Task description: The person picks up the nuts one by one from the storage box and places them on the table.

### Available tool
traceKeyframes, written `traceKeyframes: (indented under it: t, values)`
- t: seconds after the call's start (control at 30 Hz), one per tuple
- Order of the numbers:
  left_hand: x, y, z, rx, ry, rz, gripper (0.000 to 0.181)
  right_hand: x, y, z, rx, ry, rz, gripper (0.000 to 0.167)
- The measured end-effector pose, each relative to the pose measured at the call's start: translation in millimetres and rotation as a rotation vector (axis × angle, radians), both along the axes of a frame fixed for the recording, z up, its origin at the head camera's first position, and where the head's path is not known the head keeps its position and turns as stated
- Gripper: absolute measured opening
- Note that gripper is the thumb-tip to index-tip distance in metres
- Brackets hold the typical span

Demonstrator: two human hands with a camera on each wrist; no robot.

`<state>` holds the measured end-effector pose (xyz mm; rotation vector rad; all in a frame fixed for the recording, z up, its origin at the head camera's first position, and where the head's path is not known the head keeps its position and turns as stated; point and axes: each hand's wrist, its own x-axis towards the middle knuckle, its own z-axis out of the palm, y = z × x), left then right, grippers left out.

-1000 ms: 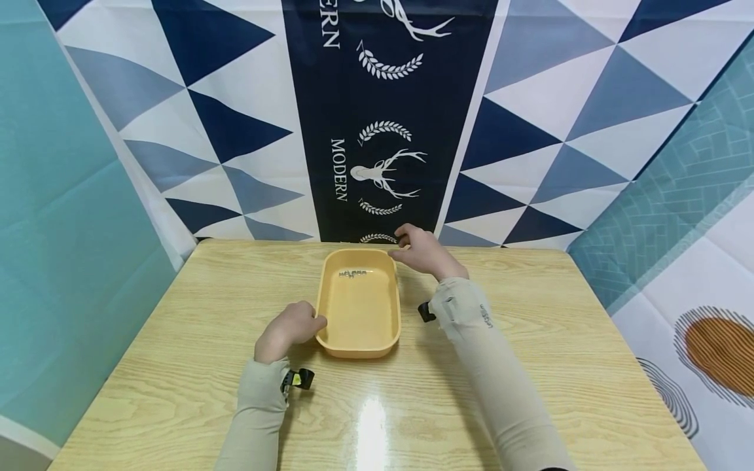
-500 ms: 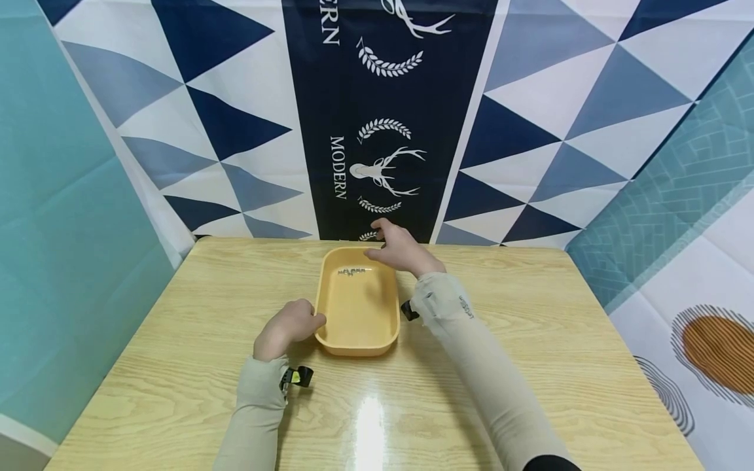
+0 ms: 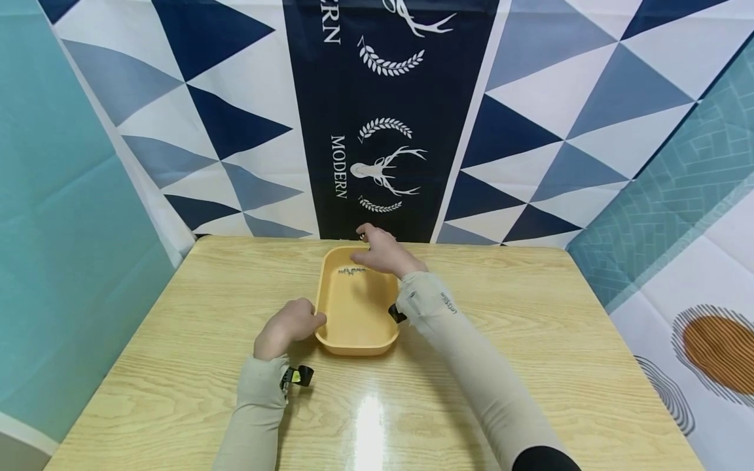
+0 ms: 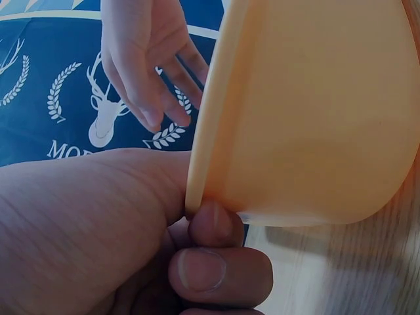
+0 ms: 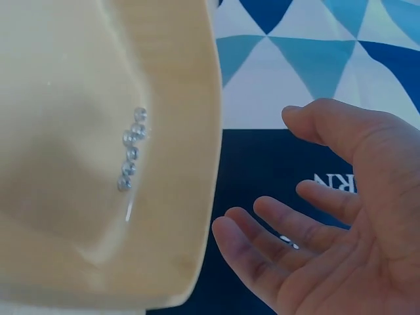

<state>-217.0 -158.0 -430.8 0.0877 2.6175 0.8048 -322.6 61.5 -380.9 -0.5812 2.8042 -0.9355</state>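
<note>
A yellow rectangular plastic tray (image 3: 357, 320) stands on the table. Its left rim is pinched by my left hand (image 3: 290, 327), with the thumb on one side and curled fingers (image 4: 220, 275) on the other in the left wrist view. Several clear glass marbles (image 5: 132, 153) lie in a loose row inside, along the far end. My right hand (image 3: 384, 252) hovers over the tray's far right corner. In the right wrist view its fingers (image 5: 249, 252) are spread and relaxed beside the rim, apart from it, and nothing is seen held.
A light wooden table (image 3: 194, 340) extends around the tray. Behind its far edge hangs a patterned cloth (image 3: 377, 98) with triangles and deer heads. Teal sheeting (image 3: 71, 216) lines the left side.
My right hand has moved left from beside the tray's far right corner to above its far end. The left hand and the tray have stayed put.
</note>
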Motion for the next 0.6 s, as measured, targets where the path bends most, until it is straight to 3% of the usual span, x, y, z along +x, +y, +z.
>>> traceKeyframes:
  t: [0.6]
  values:
    - [-0.7, 0.4, -2.5, -0.002, 0.019, -0.009, 0.037, -14.1, -18, -28.6, -0.057, -0.070, -0.007, 0.052]
